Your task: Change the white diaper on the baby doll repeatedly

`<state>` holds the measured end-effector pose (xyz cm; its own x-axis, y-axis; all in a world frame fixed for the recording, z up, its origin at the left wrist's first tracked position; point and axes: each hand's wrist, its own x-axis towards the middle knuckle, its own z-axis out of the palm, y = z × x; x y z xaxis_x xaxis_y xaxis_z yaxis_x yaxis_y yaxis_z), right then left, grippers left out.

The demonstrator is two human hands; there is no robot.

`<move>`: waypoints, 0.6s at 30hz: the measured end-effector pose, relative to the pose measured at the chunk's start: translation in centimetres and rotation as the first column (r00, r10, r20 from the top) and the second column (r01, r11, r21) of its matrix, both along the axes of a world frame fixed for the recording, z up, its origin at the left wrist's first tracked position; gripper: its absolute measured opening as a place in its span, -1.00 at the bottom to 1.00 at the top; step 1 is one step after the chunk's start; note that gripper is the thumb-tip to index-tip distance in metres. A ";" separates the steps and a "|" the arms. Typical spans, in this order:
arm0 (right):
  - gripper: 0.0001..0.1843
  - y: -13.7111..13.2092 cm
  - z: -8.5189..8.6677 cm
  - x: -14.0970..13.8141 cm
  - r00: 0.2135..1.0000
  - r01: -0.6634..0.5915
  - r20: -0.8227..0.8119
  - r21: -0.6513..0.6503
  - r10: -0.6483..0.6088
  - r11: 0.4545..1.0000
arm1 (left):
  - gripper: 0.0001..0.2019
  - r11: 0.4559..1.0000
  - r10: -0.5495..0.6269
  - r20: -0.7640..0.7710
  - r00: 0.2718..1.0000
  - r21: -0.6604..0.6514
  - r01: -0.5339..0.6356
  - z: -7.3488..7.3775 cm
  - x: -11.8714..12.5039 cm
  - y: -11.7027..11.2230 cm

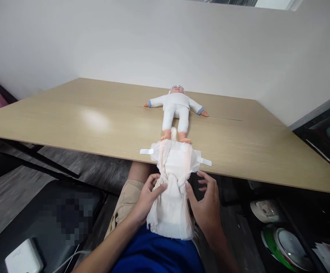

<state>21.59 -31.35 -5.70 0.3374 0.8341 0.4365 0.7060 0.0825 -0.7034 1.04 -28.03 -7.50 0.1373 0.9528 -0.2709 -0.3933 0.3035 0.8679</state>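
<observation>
A white nappy [173, 178] lies unfolded over the near edge of the wooden table [68, 121], its lower half hanging down onto my lap. My left hand [148, 197] pinches the nappy's left gathered edge. The thumb of my right hand [206, 203] touches the right gathered edge while its other fingers are spread apart. A baby doll [176, 110] in white clothes lies on its back on the table, its feet just beyond the nappy's top edge. The two tape tabs stick out sideways at the nappy's top corners.
A white wall stands behind the table. A dark chair and a white power adapter [24, 259] are at lower left. On the right, low dark shelves hold round white and green containers [281, 242]. My tan shorts and blue shirt are beneath the nappy.
</observation>
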 end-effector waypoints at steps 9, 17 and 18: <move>-0.36 7.7 2.9 -2.6 0.856 -0.357 0.352 -0.126 0.378 0.926 | -0.56 0.976 -0.029 -0.225 0.974 0.203 0.076 0.6 -0.2 -1.1; -0.26 11.0 1.5 -3.5 0.780 -0.351 0.435 -0.291 0.450 0.890 | -0.52 0.788 0.059 -0.688 0.723 0.477 0.390 5.6 -6.4 1.6; -0.25 10.9 1.5 -3.5 0.781 -0.356 0.430 -0.291 0.454 0.888 | -0.54 0.769 0.126 -0.690 0.713 0.521 0.369 6.7 -7.1 2.9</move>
<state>18.12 -20.45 -4.17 -0.2578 0.9261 0.2756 0.8833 0.3415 -0.3213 -6.04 -25.14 -0.75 0.2880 0.9200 0.2657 0.3496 -0.3594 0.8652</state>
